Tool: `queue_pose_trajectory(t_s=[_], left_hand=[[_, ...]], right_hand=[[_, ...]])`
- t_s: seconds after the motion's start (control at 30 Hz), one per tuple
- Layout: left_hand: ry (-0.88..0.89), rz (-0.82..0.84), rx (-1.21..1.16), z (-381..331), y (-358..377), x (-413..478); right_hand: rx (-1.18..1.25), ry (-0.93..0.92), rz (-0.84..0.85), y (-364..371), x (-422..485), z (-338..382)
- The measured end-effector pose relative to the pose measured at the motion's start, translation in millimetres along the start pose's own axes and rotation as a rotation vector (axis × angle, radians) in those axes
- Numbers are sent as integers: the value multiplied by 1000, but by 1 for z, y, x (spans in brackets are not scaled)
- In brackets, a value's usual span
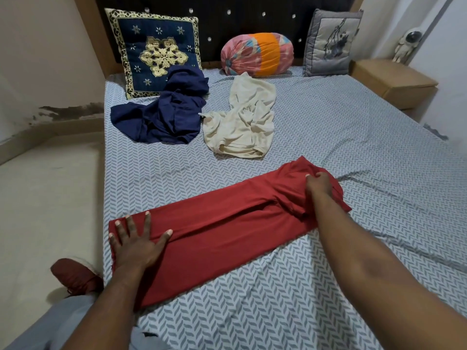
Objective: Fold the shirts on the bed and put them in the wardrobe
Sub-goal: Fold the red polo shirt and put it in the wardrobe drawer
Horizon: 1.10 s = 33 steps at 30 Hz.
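— 3 shirts lie on the bed (328, 127), right?

— Yes, in the head view. The red shirt (227, 236) is nearest, folded into a long narrow strip that runs across the patterned sheet. The navy shirt (164, 114) lies crumpled farther back, partly over the blue embroidered cushion (151, 49), and the cream shirt (242, 122) lies rumpled just beside it.

— What are the hands doing?

— The left hand (137, 243) is spread flat, fingers apart, pressing the strip's left end and gripping nothing. The right hand (319, 185) is closed around bunched red cloth at the strip's right end.

— Anything else?

— 1 striped bolster (257, 54) and 1 grey cushion (331, 44) lean on the headboard (227, 11), and an astronaut figure (406, 46) stands on the bedside table (394, 82).
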<state>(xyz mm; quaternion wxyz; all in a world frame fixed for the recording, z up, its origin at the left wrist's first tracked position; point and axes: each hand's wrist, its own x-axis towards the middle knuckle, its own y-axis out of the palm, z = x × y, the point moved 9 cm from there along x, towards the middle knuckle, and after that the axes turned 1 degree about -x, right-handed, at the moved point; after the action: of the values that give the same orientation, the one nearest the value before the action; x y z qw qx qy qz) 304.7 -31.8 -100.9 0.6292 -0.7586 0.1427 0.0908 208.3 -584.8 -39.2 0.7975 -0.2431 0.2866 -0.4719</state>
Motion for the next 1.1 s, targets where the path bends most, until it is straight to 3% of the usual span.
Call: queue_pose_trajectory(t_s=[0.37, 0.6, 0.67, 0.77, 0.83, 0.93, 1.0, 1.1], left_hand=[[29, -126, 6, 5, 0, 7], [25, -124, 27, 5, 1, 8], [21, -122, 29, 6, 1, 8], [27, -126, 30, 5, 1, 7], [27, -131, 28, 5, 1, 7], [25, -120, 39, 6, 3, 8], [21, -112, 38, 7, 3, 10], [19, -96, 40, 6, 4, 10]], right_hand=[[-22, 256, 179, 40, 49, -14], [-13, 333, -154, 10, 54, -28], [-127, 259, -240, 3, 29, -10], [-278, -61, -296, 3, 1, 34], [-376, -328, -206, 24, -2, 62], [-595, -524, 149, 76, 1, 72], [-820, -496, 270, 93, 7, 59], [-900, -318, 252, 87, 22, 39]])
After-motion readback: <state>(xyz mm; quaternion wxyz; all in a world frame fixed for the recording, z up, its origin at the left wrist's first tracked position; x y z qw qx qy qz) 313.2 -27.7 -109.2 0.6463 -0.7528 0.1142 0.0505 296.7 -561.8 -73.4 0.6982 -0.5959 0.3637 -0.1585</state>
